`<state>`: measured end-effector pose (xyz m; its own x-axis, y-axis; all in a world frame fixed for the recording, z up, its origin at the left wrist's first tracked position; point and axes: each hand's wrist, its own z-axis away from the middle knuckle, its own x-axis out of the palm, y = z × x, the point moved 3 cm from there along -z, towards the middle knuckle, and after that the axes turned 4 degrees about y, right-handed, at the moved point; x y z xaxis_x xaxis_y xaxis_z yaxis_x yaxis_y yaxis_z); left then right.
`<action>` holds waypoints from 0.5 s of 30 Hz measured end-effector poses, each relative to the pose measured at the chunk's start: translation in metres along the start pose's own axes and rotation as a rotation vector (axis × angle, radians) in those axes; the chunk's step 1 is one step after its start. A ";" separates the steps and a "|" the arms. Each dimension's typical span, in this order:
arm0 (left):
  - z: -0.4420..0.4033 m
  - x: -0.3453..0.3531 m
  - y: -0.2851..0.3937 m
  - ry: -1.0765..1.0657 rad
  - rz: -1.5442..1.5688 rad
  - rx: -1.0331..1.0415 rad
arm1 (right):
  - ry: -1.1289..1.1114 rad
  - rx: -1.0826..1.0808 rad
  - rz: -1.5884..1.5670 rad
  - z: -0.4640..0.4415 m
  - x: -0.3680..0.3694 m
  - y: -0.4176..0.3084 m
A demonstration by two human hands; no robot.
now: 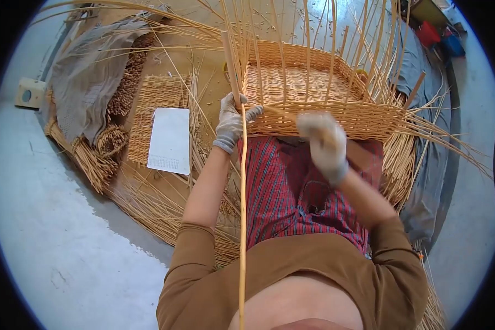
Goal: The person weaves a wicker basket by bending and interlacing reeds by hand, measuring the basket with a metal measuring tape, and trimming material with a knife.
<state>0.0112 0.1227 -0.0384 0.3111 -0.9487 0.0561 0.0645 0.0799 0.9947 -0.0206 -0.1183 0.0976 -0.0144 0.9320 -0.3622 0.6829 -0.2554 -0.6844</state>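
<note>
A half-woven wicker basket [319, 118] rests across my lap, its upright stakes rising from the walls. My left hand [234, 116], in a pale grey-cuffed glove, is closed at the basket's near left corner, around the foot of a thick corner post [231, 66] and a willow rod. That long willow rod [243, 220] runs down from the hand past my chest. My right hand [323, 144], also gloved and smeared by motion, is in front of the near wall. Its fingers look curled on a thin strand [280, 112] that stretches across from the left hand.
Bundles of willow rods [91, 162] lie at left, partly under a grey cloth [88, 77]. A white paper sheet [169, 140] lies on a woven wicker panel [143, 124]. More rods [399, 170] spread at right. Long stakes stick out beyond the basket's far and right sides.
</note>
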 end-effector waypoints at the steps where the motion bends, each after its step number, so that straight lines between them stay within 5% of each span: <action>1: 0.008 0.006 0.028 0.060 -0.101 -0.031 | 0.008 0.041 -0.065 -0.036 0.008 0.011; 3: 0.002 0.011 0.014 0.101 -0.038 0.012 | -0.159 0.256 0.056 -0.124 0.038 0.024; 4: -0.004 0.008 0.004 0.143 0.028 0.054 | -0.110 -0.079 0.290 -0.154 0.070 0.048; 7: -0.009 0.004 0.005 0.150 -0.112 0.093 | -0.273 0.070 0.231 -0.203 0.127 0.093; 9: 0.001 0.013 0.008 0.291 -0.056 0.146 | -0.246 0.376 0.688 -0.209 0.128 0.093; 10: -0.003 0.009 0.003 0.295 -0.060 0.157 | -0.239 0.368 0.681 -0.212 0.135 0.105; 12: -0.008 0.007 -0.008 0.276 -0.226 0.176 | 0.155 0.100 0.395 -0.216 0.137 0.117; 13: 0.000 0.012 0.013 0.238 -0.156 0.053 | 0.261 0.328 0.152 -0.219 0.121 0.083; 15: -0.006 0.006 0.003 0.164 -0.044 0.036 | 0.376 0.350 0.014 -0.224 0.117 0.068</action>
<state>0.0189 0.1185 -0.0358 0.4599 -0.8880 0.0005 0.0487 0.0258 0.9985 0.1877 0.0307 0.1506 0.3009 0.9394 -0.1641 0.3944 -0.2793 -0.8755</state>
